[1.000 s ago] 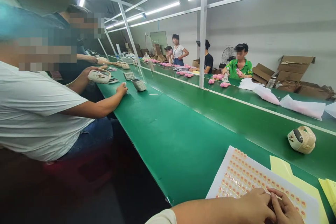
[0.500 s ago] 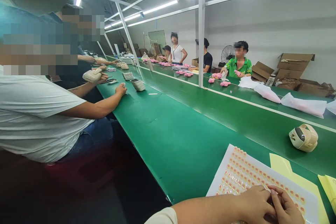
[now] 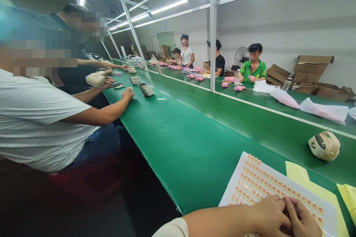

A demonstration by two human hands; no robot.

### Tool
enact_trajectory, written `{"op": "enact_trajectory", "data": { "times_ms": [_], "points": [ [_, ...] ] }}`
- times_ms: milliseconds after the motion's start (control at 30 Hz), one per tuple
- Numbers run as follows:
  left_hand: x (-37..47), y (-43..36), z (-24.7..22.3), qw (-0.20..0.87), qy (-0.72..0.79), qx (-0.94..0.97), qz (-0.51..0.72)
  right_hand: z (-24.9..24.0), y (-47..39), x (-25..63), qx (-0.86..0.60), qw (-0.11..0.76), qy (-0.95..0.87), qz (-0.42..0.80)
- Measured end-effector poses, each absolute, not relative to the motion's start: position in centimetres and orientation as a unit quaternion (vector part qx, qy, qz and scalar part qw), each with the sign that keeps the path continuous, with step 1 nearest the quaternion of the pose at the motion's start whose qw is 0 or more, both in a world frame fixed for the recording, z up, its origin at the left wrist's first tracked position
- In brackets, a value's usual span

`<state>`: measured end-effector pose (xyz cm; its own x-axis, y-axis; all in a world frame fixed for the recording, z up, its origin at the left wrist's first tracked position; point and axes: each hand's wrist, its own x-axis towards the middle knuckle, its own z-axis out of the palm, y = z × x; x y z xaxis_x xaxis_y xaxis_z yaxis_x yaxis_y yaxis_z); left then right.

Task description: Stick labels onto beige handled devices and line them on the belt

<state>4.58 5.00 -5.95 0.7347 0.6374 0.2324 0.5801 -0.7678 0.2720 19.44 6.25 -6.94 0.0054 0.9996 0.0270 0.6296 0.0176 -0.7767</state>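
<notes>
At the lower right, my left hand [image 3: 271, 214] and my right hand [image 3: 303, 219] meet over a white sheet [image 3: 235, 177] that carries rows of small round orange-and-cream stickers [image 3: 261, 177]. The fingers of both hands are bent and pressed together at the tips. Whatever they pinch, if anything, is hidden or too small to name. Yellow paper [image 3: 297, 174] sticks out from beneath the sheet. Beyond it a cream plastic appliance housing [image 3: 325, 146] with a dark oval window lies on the green belt.
More yellow paper [image 3: 347, 194] lies at the right edge. To the left a co-worker in a white shirt [image 3: 41, 118] holds a cream housing [image 3: 96, 79], near stacked pale parts [image 3: 146, 89]. A metal post [image 3: 213, 44] rises beyond the belt. Opposite, people handle pink items [image 3: 239, 88].
The cream housing on the belt shows slightly farther right. My hands stay over the sticker sheet, with only a slight shift of the fingers.
</notes>
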Motion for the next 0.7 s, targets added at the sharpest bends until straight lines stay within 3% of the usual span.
{"op": "enact_trajectory", "data": {
  "times_ms": [300,700],
  "points": [
    [4.4,4.9,-4.8,0.078,0.314,0.937,0.13,-7.5,6.1,19.4,-0.646,0.3,-0.625,0.319],
    [4.6,5.2,-7.3,0.083,0.306,0.936,0.149,-7.2,6.0,19.2,-0.627,0.322,-0.638,0.308]
  ]
}}
